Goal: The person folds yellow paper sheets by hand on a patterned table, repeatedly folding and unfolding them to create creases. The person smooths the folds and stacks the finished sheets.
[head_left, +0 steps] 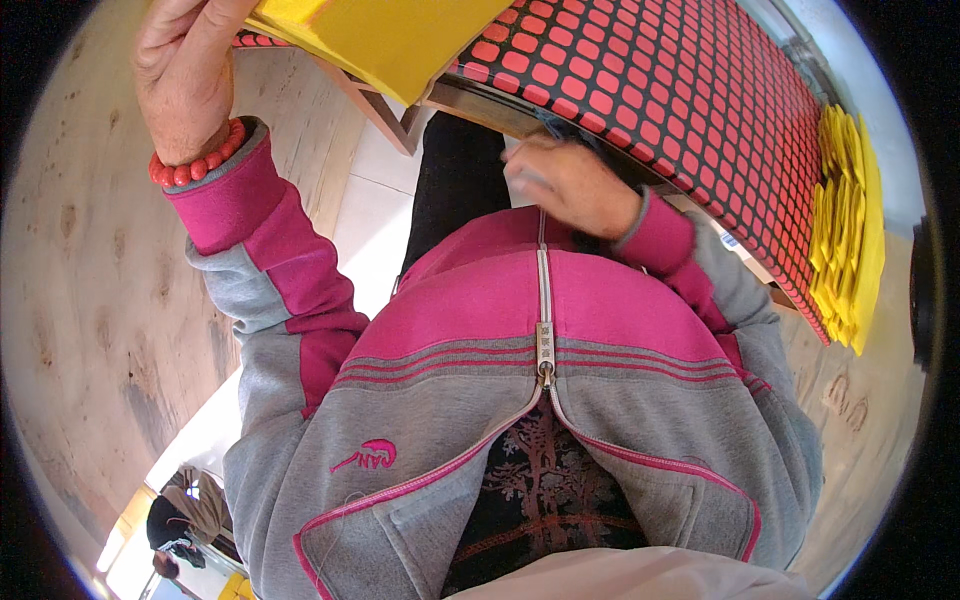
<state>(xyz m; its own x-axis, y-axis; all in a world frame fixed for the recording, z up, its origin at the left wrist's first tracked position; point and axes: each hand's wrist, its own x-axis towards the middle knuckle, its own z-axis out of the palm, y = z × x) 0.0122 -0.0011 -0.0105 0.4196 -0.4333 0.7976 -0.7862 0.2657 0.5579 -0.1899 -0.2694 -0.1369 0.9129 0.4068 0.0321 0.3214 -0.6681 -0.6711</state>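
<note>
A flat yellow piece (385,45), perhaps cloth or a bag, overhangs the near edge of the table at the top. My left hand (190,70) is at its left corner, thumb and fingers pressed together at the piece; the fingertips run out of the picture. Red beads (200,165) circle my left wrist. In front of my belly, below the table edge, my right hand (575,185) is curled and blurred by motion. Whether it holds anything does not show.
The table (640,80) has a black cover with pink squares. Several folded yellow pieces (845,230) hang or lie at its right end. A wooden leg (385,115) stands under it. Far behind at lower left is a person in dark clothing (175,520).
</note>
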